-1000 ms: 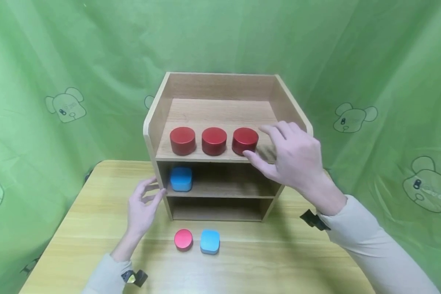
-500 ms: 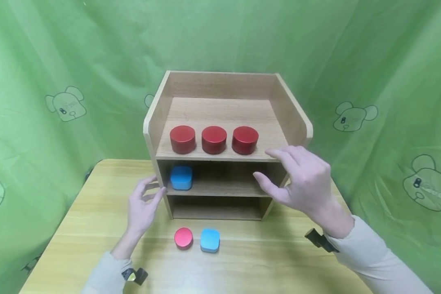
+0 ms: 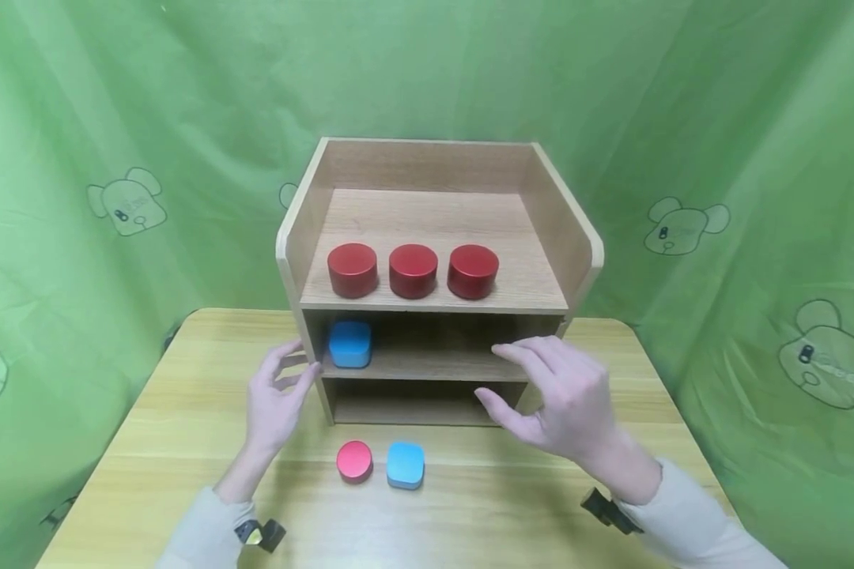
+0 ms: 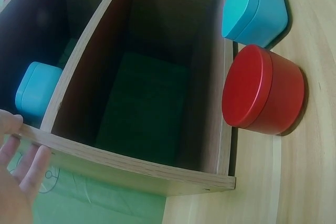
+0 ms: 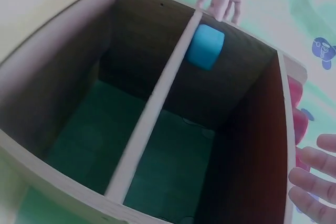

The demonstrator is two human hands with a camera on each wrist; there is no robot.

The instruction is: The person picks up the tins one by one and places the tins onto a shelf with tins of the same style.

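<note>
A wooden shelf unit (image 3: pixel 427 307) stands on the table. My left hand (image 3: pixel 273 407) holds its left side panel, thumb at the front edge and fingers against the outside. Close by, a blue rounded-square tin (image 3: pixel 350 344) sits at the left end of the middle shelf. Three dark red round tins (image 3: pixel 413 271) stand in a row along the top shelf's front. My right hand (image 3: pixel 558 395) hovers before the shelf's right side, thumb and fingers spread apart with nothing between them. On the table in front are a red lidded round tin (image 4: pixel 262 90) and another blue tin (image 4: pixel 255 10).
The light wooden table (image 3: pixel 185 442) reaches out on both sides of the shelf. Behind it hangs a green curtain (image 3: pixel 427 71) with printed mouse heads. The shelf's high side walls (image 3: pixel 565 229) rise around the top level.
My right hand has moved away from the rightmost red tin on the top shelf and come down in front of the lower compartments. The left hand has stayed on the side panel.
</note>
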